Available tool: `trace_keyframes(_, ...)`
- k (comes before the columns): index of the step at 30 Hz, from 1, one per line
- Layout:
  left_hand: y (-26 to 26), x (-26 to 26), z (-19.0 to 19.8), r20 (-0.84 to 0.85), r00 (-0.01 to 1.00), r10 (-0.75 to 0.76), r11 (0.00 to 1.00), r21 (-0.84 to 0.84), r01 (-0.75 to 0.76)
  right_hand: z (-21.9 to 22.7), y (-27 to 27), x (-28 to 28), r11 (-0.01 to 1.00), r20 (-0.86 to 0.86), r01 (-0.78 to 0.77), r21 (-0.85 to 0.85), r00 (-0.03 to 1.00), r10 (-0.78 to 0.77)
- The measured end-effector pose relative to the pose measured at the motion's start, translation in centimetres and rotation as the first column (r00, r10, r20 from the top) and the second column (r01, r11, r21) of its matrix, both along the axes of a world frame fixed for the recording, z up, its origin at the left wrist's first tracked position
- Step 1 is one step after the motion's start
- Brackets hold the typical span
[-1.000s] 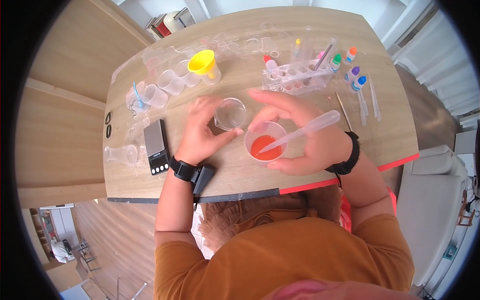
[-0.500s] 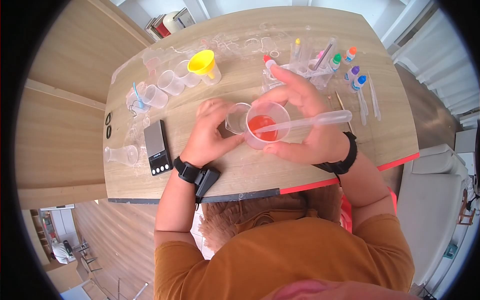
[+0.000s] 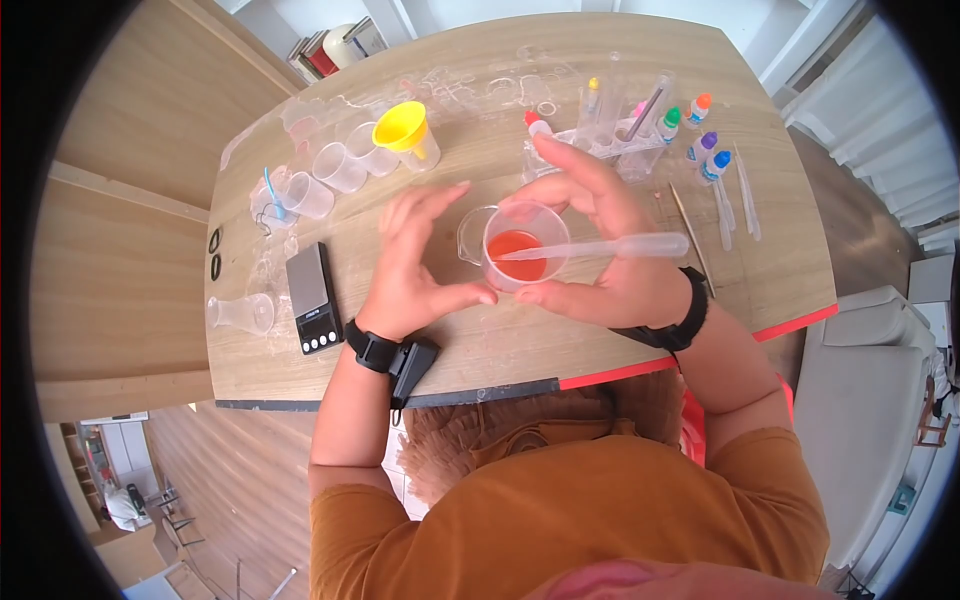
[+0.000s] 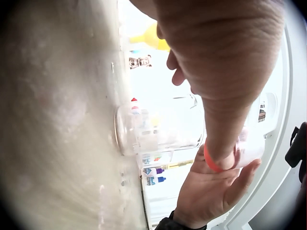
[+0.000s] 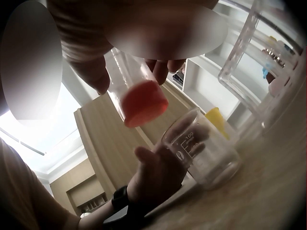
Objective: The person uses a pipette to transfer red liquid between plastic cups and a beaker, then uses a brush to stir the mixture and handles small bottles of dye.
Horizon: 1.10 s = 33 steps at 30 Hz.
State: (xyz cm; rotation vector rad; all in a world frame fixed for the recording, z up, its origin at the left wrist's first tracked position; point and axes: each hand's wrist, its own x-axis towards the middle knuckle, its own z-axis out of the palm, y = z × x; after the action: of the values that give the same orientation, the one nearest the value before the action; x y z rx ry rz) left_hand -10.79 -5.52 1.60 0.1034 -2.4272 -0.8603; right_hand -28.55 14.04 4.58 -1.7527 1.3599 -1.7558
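Note:
My right hand (image 3: 620,235) grips a clear plastic cup (image 3: 505,270) between thumb and fingers. Red-orange liquid (image 5: 144,103) covers its bottom, and a plastic dropper pipette (image 3: 640,246) leans in it, tip in the liquid. The cup is raised off the table and overlaps a glass beaker (image 3: 470,240) in the head view. In the right wrist view that beaker (image 5: 206,155), with printed marks, stands upright on the table below the cup. My left hand (image 3: 405,270) is beside the beaker, fingers spread and thumb tip near the cup's lower side, holding nothing.
A black digital scale (image 3: 312,295) and a lying flask (image 3: 243,313) are at left. Plastic cups (image 3: 340,167) and a yellow funnel (image 3: 403,126) stand behind. At the back right are a test tube rack (image 3: 640,160), dropper bottles (image 3: 716,167) and spare pipettes (image 3: 748,195).
My right hand has brought the cup with its pipette leftward and up, partly over the beaker. My left hand, earlier around the beaker, has drawn away to the left with its fingers spread.

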Motion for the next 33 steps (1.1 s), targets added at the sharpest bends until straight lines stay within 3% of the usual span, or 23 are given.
trace_keyframes(1,-0.2,0.1,0.2,-0.089,0.996,-0.005,1.0,-0.007,0.004,0.0,0.0,0.1,1.0,-0.001,0.001,0.0,1.0,-0.001)
trace_keyframes(7,0.1,0.3,0.9,-0.147,0.984,-0.105,0.966,-0.249,0.066,0.0,-0.2,1.1,1.0,-0.136,0.011,-0.019,0.991,-0.013)
trace_keyframes(9,0.4,0.3,0.7,-0.142,0.985,-0.102,0.962,-0.268,0.061,0.8,-0.3,1.2,0.996,-0.32,0.066,-0.067,0.944,-0.085)
trace_keyframes(16,0.3,0.5,-0.1,-0.138,0.984,-0.11,0.976,-0.203,0.081,-0.2,-0.7,1.6,0.997,-0.27,0.051,-0.059,0.961,-0.065)
trace_keyframes(20,-0.1,0.4,0.2,-0.197,0.976,-0.093,0.987,-0.146,0.064,0.2,-0.5,1.5,0.988,-0.277,0.14,-0.063,0.949,-0.152)
trace_keyframes(26,-1.4,0.8,0.5,-0.263,0.951,0.166,0.953,-0.205,-0.223,0.8,0.4,0.5,0.985,-0.259,0.169,-0.043,0.95,-0.174)
trace_keyframes(28,-2.0,0.9,0.0,-0.257,0.951,0.173,0.955,-0.191,-0.226,0.5,0.3,0.5,0.986,-0.258,0.164,-0.009,0.953,-0.161)
trace_keyframes(33,-1.9,0.8,0.3,-0.23,0.959,0.167,0.953,-0.211,-0.217,0.1,-0.2,0.8,0.982,-0.25,0.153,-0.111,0.952,-0.177)
